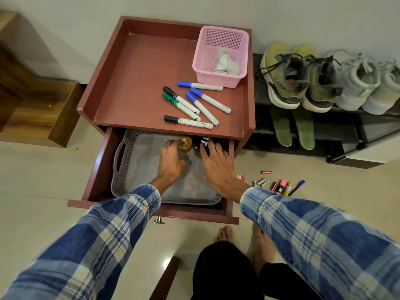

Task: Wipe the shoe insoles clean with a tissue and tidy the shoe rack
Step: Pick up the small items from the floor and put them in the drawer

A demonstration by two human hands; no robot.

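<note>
Basket [218,80] at rear right corner of cabinet worktop [138,68], tissue [226,63] inside. Markers [194,105] scattered just before basket. Drawer [101,165] pulled out below worktop front, tray [140,161] in it. Jar [186,144] and tin [203,141] side by side at tray rear; left grip [171,161] on jar, right grip [218,163] on tin. Shoe rack [346,126] right of cabinet: shoes [303,83] on top shelf, insoles [292,126] on shelf below. Batteries [263,182] on floor [43,180] right of drawer.
</note>
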